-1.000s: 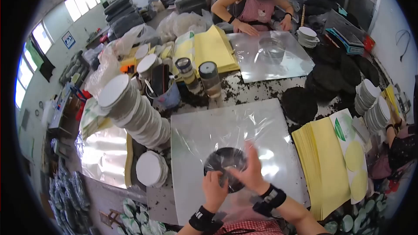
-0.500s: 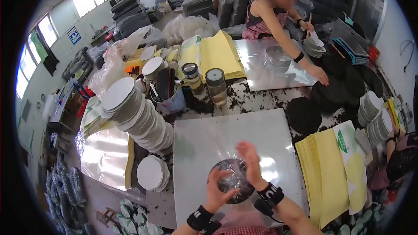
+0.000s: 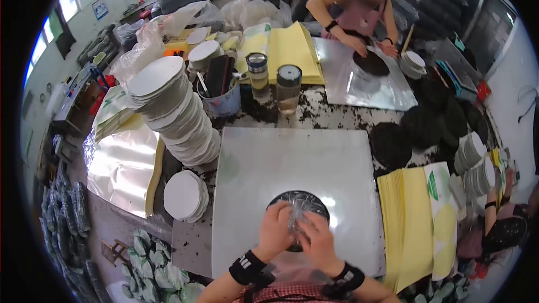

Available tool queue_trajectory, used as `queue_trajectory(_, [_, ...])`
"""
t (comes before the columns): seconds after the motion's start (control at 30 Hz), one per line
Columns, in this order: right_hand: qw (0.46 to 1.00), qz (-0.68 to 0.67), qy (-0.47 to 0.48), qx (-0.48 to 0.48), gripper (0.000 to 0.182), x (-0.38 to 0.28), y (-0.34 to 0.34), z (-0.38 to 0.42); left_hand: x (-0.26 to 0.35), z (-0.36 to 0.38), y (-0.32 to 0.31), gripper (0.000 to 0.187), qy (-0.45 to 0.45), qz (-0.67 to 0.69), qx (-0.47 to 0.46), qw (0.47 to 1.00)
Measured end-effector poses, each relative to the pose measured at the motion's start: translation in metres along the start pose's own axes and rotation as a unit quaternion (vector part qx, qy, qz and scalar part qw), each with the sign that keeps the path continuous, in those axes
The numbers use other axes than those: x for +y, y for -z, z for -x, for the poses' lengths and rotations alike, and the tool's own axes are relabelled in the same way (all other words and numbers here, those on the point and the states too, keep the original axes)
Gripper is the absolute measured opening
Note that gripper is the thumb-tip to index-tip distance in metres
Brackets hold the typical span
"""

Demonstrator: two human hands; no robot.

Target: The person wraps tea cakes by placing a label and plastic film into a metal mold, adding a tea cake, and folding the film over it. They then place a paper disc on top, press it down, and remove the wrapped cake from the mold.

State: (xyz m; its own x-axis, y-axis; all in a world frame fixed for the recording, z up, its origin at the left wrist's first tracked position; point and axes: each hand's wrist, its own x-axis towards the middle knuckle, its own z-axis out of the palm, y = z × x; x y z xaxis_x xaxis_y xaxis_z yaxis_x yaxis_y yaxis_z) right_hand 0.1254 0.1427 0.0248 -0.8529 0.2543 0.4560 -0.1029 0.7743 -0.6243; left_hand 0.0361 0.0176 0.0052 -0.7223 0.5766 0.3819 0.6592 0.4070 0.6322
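A dark round cake [image 3: 307, 198] lies on the pale, shiny board [image 3: 247, 174] in front of me, with clear plastic film [image 3: 297, 212] bunched over its top. My left hand [image 3: 275, 229] is closed on the film from the left, its fingertips pinching near the cake's middle. From the other side my right hand [image 3: 315, 240] closes on the same film, its fingers bent close to the left ones. Both hands cover the near part of the cake. A black band circles each wrist.
Tall stacks of white discs [image 3: 179, 118] and a shorter pile [image 3: 185, 196] stand left. Yellow sheets [image 3: 407, 224] lie right. Two drink bottles [image 3: 288, 90] and a bucket [image 3: 222, 101] stand behind the board. Opposite, a co-worker handles a dark disc [image 3: 371, 64]; more dark cakes [image 3: 392, 145] lie right.
My hands came together from spread positions and closed on the film. The co-worker's hands moved from the dark pile to their metal sheet, where a dark disc now lies. My view has shifted.
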Motion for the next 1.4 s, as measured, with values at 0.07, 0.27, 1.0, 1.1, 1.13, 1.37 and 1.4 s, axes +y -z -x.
queue_trajectory(0.07, [0.993,0.004,-0.054,-0.101,0.025,0.013,0.000,-0.016,0.001,0.001,0.017,0.063,-0.054,0.037,-0.064,0.996])
queue_trajectory(0.27, [0.995,-0.014,-0.049,-0.082,0.016,0.012,0.015,-0.010,0.009,-0.009,0.016,0.079,-0.079,-0.148,-0.230,0.959])
queue_trajectory(1.0, [0.864,0.448,-0.212,0.089,0.015,0.327,0.276,0.063,0.016,-0.009,0.011,0.065,-0.080,-0.205,-0.255,0.942])
queue_trajectory(1.1, [0.850,0.417,-0.302,0.113,0.020,0.311,0.277,0.051,0.017,-0.008,0.013,0.067,-0.082,-0.186,-0.254,0.945])
queue_trajectory(1.13, [0.845,0.460,-0.252,0.105,0.022,0.326,0.269,0.062,0.017,-0.007,0.013,0.066,-0.083,-0.188,-0.251,0.946])
queue_trajectory(1.37, [0.816,0.546,-0.156,-0.108,0.014,0.341,0.285,0.058,0.012,-0.006,0.012,0.064,-0.098,-0.190,-0.230,0.949])
queue_trajectory(1.4, [0.829,0.526,-0.177,-0.063,0.014,0.340,0.288,0.058,0.012,-0.006,0.011,0.064,-0.098,-0.187,-0.228,0.951])
